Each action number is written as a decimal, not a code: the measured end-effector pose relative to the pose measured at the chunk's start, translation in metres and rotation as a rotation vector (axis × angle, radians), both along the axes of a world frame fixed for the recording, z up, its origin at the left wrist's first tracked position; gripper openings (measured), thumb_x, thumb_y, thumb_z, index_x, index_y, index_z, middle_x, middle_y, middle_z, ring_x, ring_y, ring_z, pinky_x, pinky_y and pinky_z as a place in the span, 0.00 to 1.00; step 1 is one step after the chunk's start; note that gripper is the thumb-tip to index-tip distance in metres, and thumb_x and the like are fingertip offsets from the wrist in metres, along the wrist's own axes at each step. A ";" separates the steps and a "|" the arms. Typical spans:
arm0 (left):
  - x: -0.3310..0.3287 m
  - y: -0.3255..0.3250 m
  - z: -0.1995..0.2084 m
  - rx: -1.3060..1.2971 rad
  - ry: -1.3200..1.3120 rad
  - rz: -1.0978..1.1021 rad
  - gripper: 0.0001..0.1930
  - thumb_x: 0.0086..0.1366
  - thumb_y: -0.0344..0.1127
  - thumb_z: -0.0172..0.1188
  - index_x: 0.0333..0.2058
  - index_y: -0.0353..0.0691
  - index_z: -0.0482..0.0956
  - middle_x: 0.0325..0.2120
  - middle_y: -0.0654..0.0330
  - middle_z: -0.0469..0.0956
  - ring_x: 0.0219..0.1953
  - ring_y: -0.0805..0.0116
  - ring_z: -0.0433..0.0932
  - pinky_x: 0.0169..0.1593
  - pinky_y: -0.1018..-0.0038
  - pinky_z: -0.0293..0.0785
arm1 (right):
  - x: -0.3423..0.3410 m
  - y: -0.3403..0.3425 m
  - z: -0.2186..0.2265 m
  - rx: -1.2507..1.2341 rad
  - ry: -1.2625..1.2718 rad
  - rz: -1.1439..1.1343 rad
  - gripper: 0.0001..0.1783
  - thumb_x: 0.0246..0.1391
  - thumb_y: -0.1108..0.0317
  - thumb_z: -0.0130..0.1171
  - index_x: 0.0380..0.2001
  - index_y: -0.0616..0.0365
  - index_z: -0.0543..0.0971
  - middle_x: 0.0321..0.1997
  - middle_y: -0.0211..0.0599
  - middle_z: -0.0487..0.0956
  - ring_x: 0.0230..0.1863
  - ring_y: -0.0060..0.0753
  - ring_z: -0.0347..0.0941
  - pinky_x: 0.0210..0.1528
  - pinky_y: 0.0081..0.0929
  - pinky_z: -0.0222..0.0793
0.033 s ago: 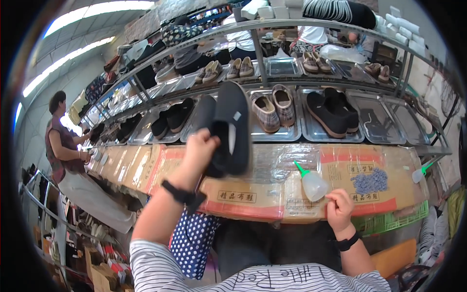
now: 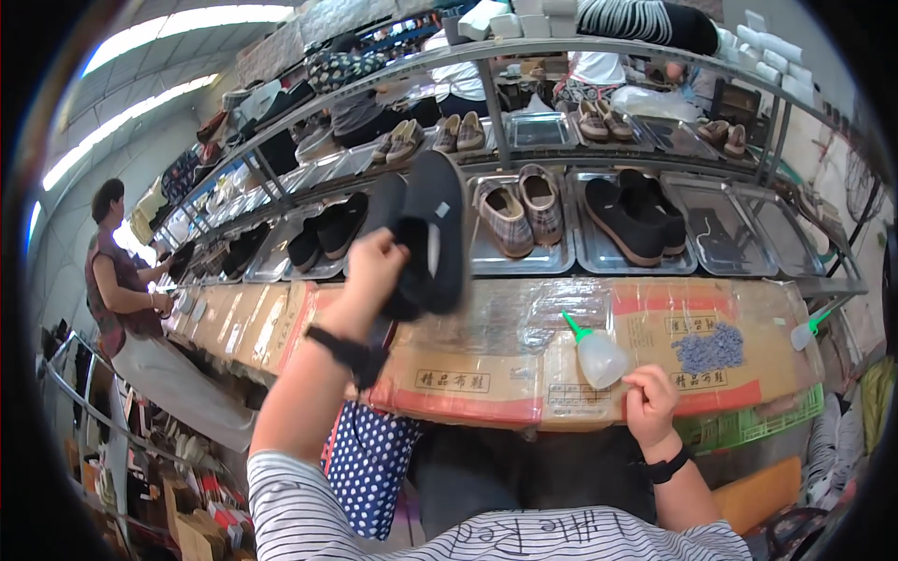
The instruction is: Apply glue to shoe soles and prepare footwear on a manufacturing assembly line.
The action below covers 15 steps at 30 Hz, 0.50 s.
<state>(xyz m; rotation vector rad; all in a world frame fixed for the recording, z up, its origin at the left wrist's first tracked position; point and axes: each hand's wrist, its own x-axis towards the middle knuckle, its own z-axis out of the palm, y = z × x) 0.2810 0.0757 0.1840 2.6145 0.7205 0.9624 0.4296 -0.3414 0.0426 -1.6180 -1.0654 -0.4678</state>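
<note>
Gripping a pair of black shoes (image 2: 451,234) by their near side, my left hand (image 2: 374,266) has its fingers bent tightly around them. The pair hangs over the cardboard (image 2: 510,365), in front of the metal trays and just left of the plaid shoes (image 2: 545,221). Both weigh on one grip, so if it slackened, one could slide out and drop; a swing to the right could knock the plaid pair askew.

My right hand (image 2: 652,402) lies low, its fingers curled loosely beside the green-tipped bottle (image 2: 601,359). I see nothing in them, but cannot tell how fully they close or whether a fingertip touches the bottle. A careless nudge there might roll it, since it lies on its side, and perhaps make it leak. Pushed farther right, it could scatter the blue-grey bits (image 2: 711,349).
</note>
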 end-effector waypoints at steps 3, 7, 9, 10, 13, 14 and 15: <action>0.046 0.057 0.019 -0.514 -0.502 0.001 0.10 0.66 0.23 0.54 0.44 0.30 0.78 0.30 0.54 0.82 0.25 0.70 0.80 0.28 0.76 0.78 | 0.007 -0.005 -0.004 0.008 0.021 -0.008 0.13 0.42 0.87 0.52 0.30 0.59 0.79 0.29 0.41 0.76 0.26 0.42 0.74 0.26 0.32 0.68; 0.125 0.001 0.019 -0.496 -0.445 -0.194 0.09 0.65 0.27 0.56 0.41 0.32 0.81 0.29 0.55 0.83 0.28 0.71 0.82 0.31 0.76 0.79 | 0.010 -0.011 -0.006 -0.013 0.050 -0.044 0.13 0.39 0.86 0.53 0.28 0.58 0.78 0.28 0.41 0.76 0.27 0.46 0.75 0.27 0.35 0.70; 0.167 -0.042 -0.002 -0.366 -0.312 -0.286 0.08 0.63 0.30 0.59 0.37 0.35 0.84 0.28 0.54 0.84 0.28 0.67 0.83 0.33 0.72 0.78 | 0.011 -0.011 -0.007 -0.016 0.052 -0.032 0.13 0.38 0.85 0.53 0.28 0.57 0.78 0.27 0.40 0.76 0.27 0.47 0.75 0.28 0.36 0.71; 0.186 -0.067 -0.013 -0.248 -0.238 -0.317 0.08 0.62 0.32 0.61 0.36 0.37 0.85 0.27 0.52 0.84 0.29 0.64 0.84 0.35 0.69 0.78 | 0.010 -0.011 -0.008 -0.012 0.046 -0.040 0.13 0.38 0.85 0.53 0.28 0.57 0.78 0.27 0.40 0.76 0.27 0.47 0.75 0.28 0.36 0.71; 0.244 -0.145 -0.029 -0.042 -0.130 -0.551 0.12 0.58 0.36 0.63 0.38 0.36 0.84 0.32 0.48 0.84 0.38 0.49 0.82 0.45 0.60 0.78 | 0.011 -0.013 -0.008 -0.031 0.016 -0.026 0.11 0.39 0.83 0.55 0.28 0.56 0.78 0.27 0.39 0.76 0.26 0.46 0.74 0.28 0.38 0.71; 0.263 -0.170 -0.032 -0.023 -0.072 -0.550 0.13 0.59 0.37 0.64 0.39 0.35 0.84 0.32 0.48 0.84 0.40 0.48 0.82 0.46 0.58 0.77 | 0.013 -0.016 -0.009 -0.036 0.014 -0.051 0.11 0.39 0.83 0.55 0.28 0.56 0.78 0.27 0.39 0.76 0.26 0.46 0.74 0.28 0.38 0.71; 0.281 -0.188 -0.040 0.081 -0.057 -0.524 0.15 0.59 0.38 0.65 0.42 0.36 0.83 0.33 0.49 0.83 0.42 0.48 0.80 0.47 0.57 0.76 | 0.014 -0.016 -0.008 -0.049 -0.013 -0.046 0.11 0.39 0.83 0.56 0.28 0.56 0.78 0.27 0.38 0.76 0.26 0.46 0.75 0.28 0.38 0.72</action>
